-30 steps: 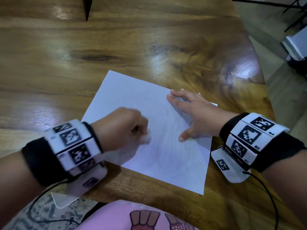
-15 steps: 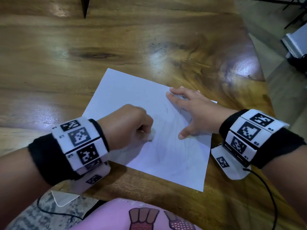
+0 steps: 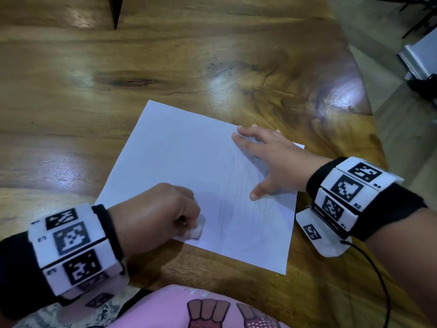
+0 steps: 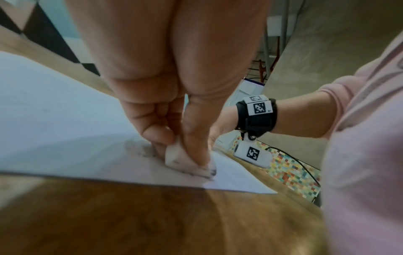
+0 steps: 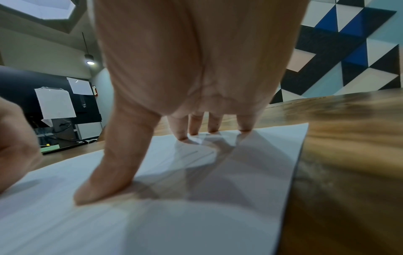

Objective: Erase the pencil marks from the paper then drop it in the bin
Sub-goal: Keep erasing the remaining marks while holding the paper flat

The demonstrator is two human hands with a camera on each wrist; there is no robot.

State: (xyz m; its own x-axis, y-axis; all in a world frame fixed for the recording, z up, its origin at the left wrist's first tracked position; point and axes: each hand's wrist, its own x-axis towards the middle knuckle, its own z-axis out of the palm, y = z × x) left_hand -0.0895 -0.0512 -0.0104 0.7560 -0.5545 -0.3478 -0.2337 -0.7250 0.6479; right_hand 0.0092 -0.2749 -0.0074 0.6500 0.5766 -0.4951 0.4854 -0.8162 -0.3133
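Nearest to me, at the bottom of the head view, I see a pink printed garment (image 3: 165,306) at the table's edge. Just beyond it my left hand (image 3: 156,214) is curled into a fist, thumb and fingers pinching a small white block eraser (image 4: 185,162) whose smudged underside presses on the near edge of the white sheet of paper (image 3: 179,157). Grey crumbs and smears (image 4: 139,149) lie on the sheet beside the eraser. Faint pencil lines (image 3: 236,209) cross the sheet between my hands. Farther on, my right hand (image 3: 272,159) lies flat, fingers straight and spread, fingertips (image 5: 181,136) and thumb pressing the paper's right part down. The paper lies flat on the glossy brown wooden table (image 3: 165,55), which stretches away beyond it.
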